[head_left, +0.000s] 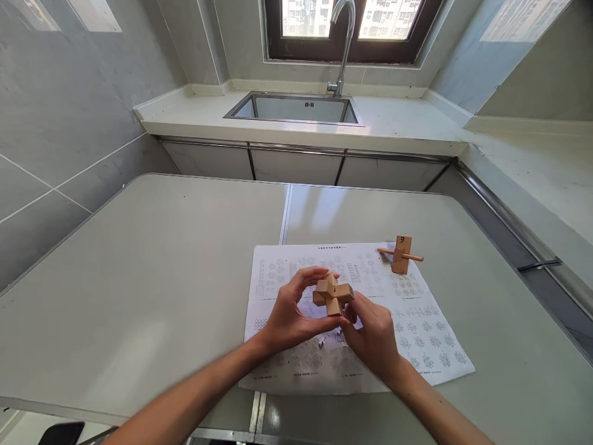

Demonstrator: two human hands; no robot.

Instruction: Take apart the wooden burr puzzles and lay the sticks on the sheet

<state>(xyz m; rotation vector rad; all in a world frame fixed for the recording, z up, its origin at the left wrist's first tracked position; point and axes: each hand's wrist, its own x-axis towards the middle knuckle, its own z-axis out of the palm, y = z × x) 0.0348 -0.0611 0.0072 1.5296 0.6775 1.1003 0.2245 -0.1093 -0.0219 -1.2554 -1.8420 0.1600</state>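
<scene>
Both my left hand and right hand pinch the puzzle between them by fingertips only. A loose grip could let pieces slip apart onto the sheet below.

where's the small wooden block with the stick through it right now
In the head view, the wooden block with the stick stands on the table at the far right corner of the printed sheet, beyond and right of both hands, untouched.

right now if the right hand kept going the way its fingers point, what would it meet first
The right hand points up-left into the wooden puzzle it already grips; beyond that, probably the left hand's fingers.
</scene>
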